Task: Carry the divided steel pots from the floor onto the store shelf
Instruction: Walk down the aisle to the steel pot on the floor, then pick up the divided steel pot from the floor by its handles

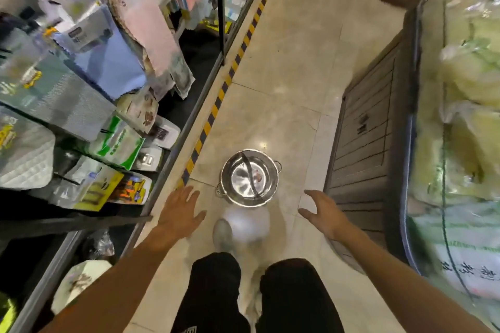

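A divided steel pot (244, 180) stands upright on the tiled floor (284, 89) of the aisle, with a curved partition across its inside and small ring handles on two sides. My left hand (180, 209) is stretched out with fingers spread, just left of the pot and nearer to me. My right hand (323, 212) is likewise spread, to the right of the pot. Neither hand touches the pot, and both hold nothing. The store shelf (173, 154) runs along the left side of the aisle.
The left shelf is packed with packaged cloths, pads and boxes (116, 140). Yellow-black hazard tape (216, 105) marks its base. On the right stands a chest display (460, 116) with bagged produce above a dark vented panel (368, 140). My legs and a blurred shoe (223, 234) are below.
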### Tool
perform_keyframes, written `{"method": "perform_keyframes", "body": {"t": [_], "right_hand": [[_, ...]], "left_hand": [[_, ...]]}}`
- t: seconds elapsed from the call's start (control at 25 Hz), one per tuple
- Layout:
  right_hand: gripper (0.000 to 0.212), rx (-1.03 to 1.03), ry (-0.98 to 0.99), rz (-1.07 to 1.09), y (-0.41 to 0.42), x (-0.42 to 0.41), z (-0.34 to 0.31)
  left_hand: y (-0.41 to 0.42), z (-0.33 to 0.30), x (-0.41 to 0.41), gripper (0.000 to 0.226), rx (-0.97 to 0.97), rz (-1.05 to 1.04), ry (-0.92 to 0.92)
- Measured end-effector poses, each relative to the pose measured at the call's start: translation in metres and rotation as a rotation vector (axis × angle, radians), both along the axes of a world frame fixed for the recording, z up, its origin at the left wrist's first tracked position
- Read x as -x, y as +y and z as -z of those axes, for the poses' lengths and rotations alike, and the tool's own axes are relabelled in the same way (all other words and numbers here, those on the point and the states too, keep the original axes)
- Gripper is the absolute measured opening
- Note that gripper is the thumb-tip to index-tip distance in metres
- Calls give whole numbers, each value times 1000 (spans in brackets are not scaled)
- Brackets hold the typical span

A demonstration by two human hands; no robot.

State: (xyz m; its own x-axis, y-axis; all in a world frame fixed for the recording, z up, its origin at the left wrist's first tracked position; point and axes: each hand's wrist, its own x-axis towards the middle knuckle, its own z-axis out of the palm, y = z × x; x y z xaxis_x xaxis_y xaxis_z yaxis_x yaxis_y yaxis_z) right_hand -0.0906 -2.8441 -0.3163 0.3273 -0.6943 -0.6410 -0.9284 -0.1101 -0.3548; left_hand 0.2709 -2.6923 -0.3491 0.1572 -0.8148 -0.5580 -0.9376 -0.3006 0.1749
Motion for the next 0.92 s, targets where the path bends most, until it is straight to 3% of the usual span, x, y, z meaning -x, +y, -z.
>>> {"method": "perform_keyframes", "body": {"t": [0.2,0.32,0.44,0.52,0.64,0.92], "right_hand": [[66,-56,33,-20,-98,-23,103],[66,-84,54,-78,-148,-28,214],[68,-129,49,-82,-183,-24,333],[70,-142,33,-121,-197,-20,413],[77,-135,21,-137,-208,-16,515],[105,-14,-130,80,-218,-20,662]], "left_hand": [[-66,87,-6,83,20,-177,59],[-90,179,3,97,30,-283,110],[-94,295,26,83,-4,-313,148],[-88,377,42,71,-33,-382,155],[-86,486,56,76,-80,-591,205],[-115,640,57,99,40,-912,266]]}}
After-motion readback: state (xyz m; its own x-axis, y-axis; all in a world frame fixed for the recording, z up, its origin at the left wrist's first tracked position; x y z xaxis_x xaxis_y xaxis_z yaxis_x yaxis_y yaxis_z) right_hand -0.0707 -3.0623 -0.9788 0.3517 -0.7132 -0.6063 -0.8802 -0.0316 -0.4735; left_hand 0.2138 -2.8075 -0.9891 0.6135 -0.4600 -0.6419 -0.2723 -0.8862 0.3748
